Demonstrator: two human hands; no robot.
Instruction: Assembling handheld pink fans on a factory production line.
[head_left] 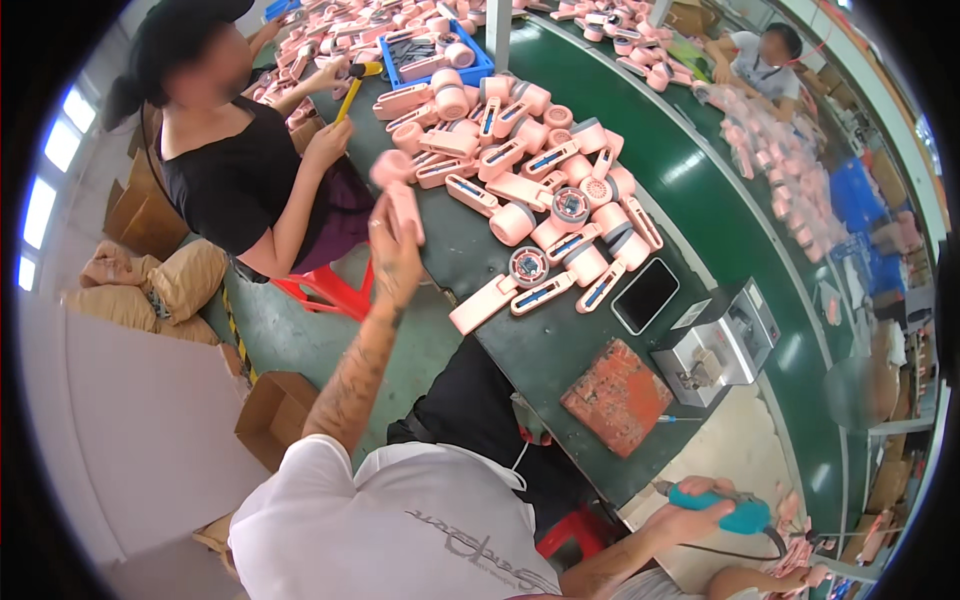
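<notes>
My left hand point(397, 258) is raised at the left edge of the bench, its fingers closed round a pink handheld fan body point(402, 200) with a rounded head, slightly blurred. To its right lies a heap of similar pink fan bodies point(520, 190), some showing blue strips or round inner parts. My right hand point(690, 522) is low at the right, wrapped round a teal electric screwdriver point(735, 514) held roughly level, with a dark cord at its back end. Between my hands, a worn red block point(617, 397) lies on the dark bench top point(460, 262).
A black-screened phone point(645, 297), a metal screw feeder point(715, 350) and a small screwdriver point(680, 419) are near the block. A blue crate point(490, 68) stands behind the heap. Beyond runs a green conveyor point(690, 190). Co-workers are at left, far right and lower right; a cardboard box point(275, 415) is on the floor.
</notes>
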